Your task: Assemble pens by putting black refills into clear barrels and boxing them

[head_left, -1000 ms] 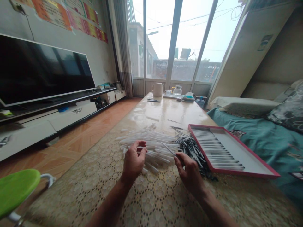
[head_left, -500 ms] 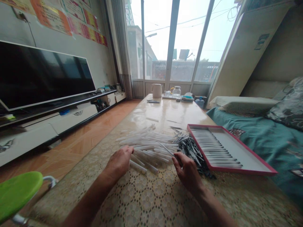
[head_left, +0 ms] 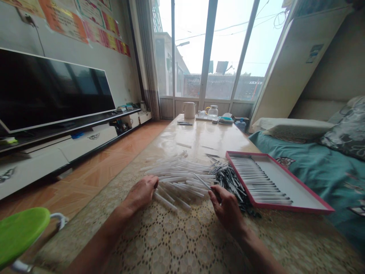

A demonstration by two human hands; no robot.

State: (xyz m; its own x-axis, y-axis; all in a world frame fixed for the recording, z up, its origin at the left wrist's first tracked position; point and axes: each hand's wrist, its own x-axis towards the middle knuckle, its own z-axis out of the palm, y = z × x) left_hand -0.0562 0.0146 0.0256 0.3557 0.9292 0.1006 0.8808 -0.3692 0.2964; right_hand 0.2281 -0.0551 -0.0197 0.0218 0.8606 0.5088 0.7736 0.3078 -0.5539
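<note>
My left hand is at the left edge of a loose pile of translucent white tubes. Its fingers are curled together at the tube ends, and what the fingertips pinch is hidden. One tube lies just beside that hand, slanting toward me. In my right hand a slim grey stick, like a pen refill, is pinched between thumb and fingers, its tip pointing up and left over the tubes. Behind this hand lies a heap of thin dark sticks.
A shallow pink-rimmed box on the right holds a row of white sticks with dark ends. Farther back on the patterned table stand a beige jug and a glass pitcher. A green stool is at lower left.
My left hand has moved left and slightly down from above the middle of the tubes to the pile's left edge, its fingers closing. The right hand keeps holding the stick, nearly still.
</note>
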